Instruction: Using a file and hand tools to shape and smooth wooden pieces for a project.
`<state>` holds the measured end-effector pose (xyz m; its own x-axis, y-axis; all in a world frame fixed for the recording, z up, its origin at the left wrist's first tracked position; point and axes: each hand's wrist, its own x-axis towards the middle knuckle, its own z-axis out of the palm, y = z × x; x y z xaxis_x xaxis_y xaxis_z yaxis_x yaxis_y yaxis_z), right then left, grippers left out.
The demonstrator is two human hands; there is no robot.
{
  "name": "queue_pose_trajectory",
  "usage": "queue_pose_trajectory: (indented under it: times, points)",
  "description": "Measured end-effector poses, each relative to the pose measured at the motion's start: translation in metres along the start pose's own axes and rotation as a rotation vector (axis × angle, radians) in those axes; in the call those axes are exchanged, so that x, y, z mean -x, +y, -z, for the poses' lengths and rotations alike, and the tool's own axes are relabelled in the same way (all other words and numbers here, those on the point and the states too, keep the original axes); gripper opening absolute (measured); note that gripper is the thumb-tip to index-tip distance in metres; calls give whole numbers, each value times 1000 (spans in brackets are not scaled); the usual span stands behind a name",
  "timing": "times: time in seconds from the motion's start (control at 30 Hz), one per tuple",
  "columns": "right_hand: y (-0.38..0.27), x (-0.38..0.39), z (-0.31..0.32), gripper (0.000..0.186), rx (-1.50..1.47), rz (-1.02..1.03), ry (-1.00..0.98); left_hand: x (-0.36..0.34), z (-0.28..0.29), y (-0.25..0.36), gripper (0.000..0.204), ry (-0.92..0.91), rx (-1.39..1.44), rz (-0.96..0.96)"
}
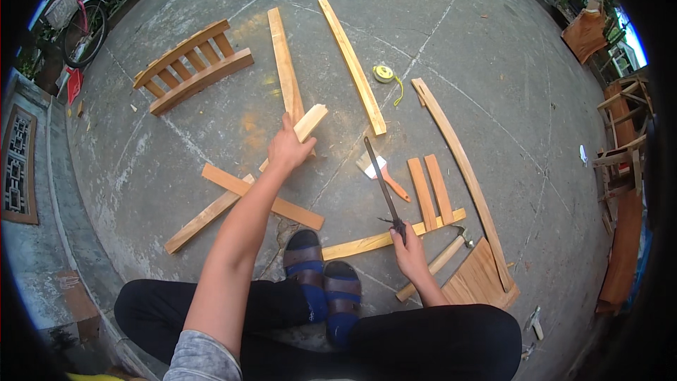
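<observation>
My left hand (285, 147) is closed around a pale wooden strip (311, 122), whose squared end sticks out past my fingers. Beneath it, a long wooden board (284, 63) lies on the ground, partly covered by my hand. In my right hand (411, 257) is a long, thin, dark file (383, 187), gripped by its handle and pointing up and away from me. A paintbrush (395, 185) with an orange handle and white ferrule lies beside the file. Two short slats (422, 194) rest across a light wooden rail (367, 244) near my right hand.
A slatted wooden frame (194, 69) stands at the far left. Two crossed boards (282, 210) lie near my feet. A yellow tape measure (383, 74), a light strip (352, 63), a curved rail (462, 159), a hammer (441, 264) and a wide board (476, 279) lie to the right.
</observation>
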<state>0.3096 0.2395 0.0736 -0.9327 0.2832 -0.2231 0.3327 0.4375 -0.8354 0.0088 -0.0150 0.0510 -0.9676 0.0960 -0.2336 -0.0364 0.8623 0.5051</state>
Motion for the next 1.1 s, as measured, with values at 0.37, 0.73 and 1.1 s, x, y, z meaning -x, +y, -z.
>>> queue_pose_trajectory:
  times: [0.37,0.73,1.1]
  points:
    - [-9,-6,-16,23,-74,81,19,39,75,35,87,-206,992,22]
    - [-18,-10,-36,29,-435,-141,13,138,-21,36,97,-354,840,19]
    - [-29,-19,-34,31,-852,-274,-3,167,-90,51,90,-328,1041,11]
